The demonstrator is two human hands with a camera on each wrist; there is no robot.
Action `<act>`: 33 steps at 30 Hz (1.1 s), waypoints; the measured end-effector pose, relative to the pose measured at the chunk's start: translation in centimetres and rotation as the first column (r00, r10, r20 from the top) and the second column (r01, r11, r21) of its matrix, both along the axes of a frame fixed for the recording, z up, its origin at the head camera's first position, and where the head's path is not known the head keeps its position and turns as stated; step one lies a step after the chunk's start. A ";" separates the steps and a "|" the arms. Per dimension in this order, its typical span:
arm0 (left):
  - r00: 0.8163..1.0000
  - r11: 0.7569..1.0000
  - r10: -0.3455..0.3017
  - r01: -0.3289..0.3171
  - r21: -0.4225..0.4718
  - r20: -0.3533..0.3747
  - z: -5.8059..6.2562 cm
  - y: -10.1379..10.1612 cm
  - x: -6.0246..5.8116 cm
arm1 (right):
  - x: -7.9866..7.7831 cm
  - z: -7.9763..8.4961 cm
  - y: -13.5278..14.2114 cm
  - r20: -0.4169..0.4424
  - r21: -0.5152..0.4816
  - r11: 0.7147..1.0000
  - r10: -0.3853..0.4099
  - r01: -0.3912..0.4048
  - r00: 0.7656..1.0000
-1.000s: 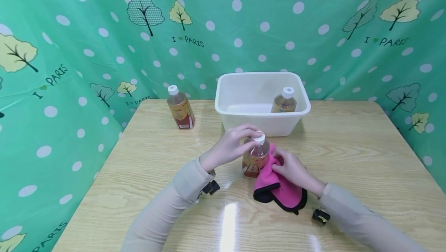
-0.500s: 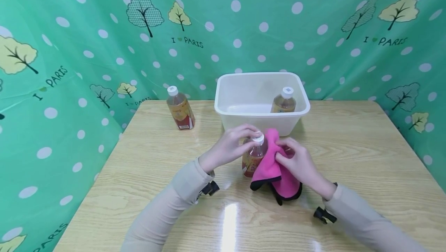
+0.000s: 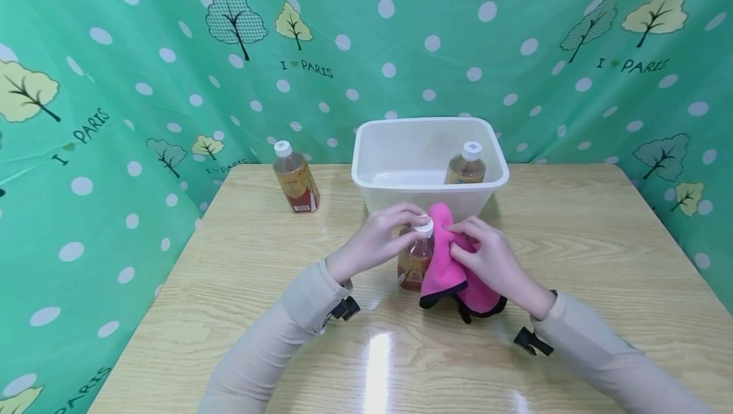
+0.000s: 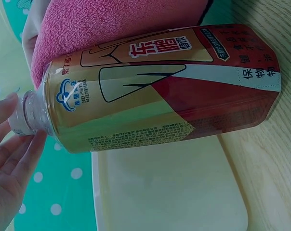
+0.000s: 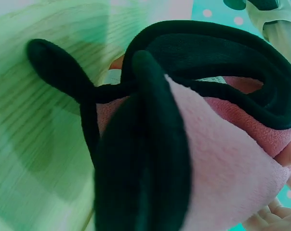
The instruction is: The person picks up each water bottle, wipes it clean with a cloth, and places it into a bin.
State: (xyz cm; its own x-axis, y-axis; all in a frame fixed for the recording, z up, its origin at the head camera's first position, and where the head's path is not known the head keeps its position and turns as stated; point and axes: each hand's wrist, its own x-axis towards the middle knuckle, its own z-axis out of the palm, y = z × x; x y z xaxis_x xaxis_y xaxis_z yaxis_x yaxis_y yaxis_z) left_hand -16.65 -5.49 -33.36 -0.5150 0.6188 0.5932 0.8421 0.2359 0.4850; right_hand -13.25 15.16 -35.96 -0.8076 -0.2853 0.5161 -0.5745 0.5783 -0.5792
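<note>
In the head view my left hand [image 3: 382,239] pinches the white cap [image 3: 425,227] of a drink bottle [image 3: 412,269] standing upright on the table. The left wrist view shows the thumb and fingers around the cap [image 4: 21,115] and the bottle's red and gold label [image 4: 169,86]. My right hand [image 3: 488,256] grips a pink cloth [image 3: 442,268] with black trim, held against the bottle's right side. Its lower edge hangs close over the table. In the right wrist view, folds of the cloth [image 5: 222,159] cover most of the bottle.
Right behind the bottle stands a white plastic tub [image 3: 401,194] with a second bottle [image 3: 466,169] inside at its right. A third bottle [image 3: 298,184] stands at the table's back left. A green polka-dot curtain [image 3: 395,39] hangs along the back and sides of the wooden table [image 3: 240,274].
My right hand and the cloth have moved up along the bottle's right side, bringing the cloth's top to about cap height. The left hand and bottle have stayed in place.
</note>
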 end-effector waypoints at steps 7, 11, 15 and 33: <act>1.000 1.000 -0.009 0.009 0.012 -0.020 -0.1 0.0 -0.2 | 0.1 -0.9 0.1 0.062 -0.037 0.999 0.001 0.001 0.998; 1.000 1.000 -0.008 0.008 0.013 -0.015 -0.1 0.1 -0.2 | 0.1 -1.9 0.1 0.096 -0.035 0.999 0.006 -0.003 0.995; 1.000 1.000 -0.006 0.006 0.005 -0.002 0.0 0.1 -0.1 | 0.0 -3.5 0.2 0.197 -0.014 1.000 0.009 -0.006 0.980; 1.000 1.000 -0.007 0.007 0.008 0.010 0.0 0.1 -0.1 | -0.5 -5.8 0.0 0.397 0.092 0.995 -0.001 -0.038 0.918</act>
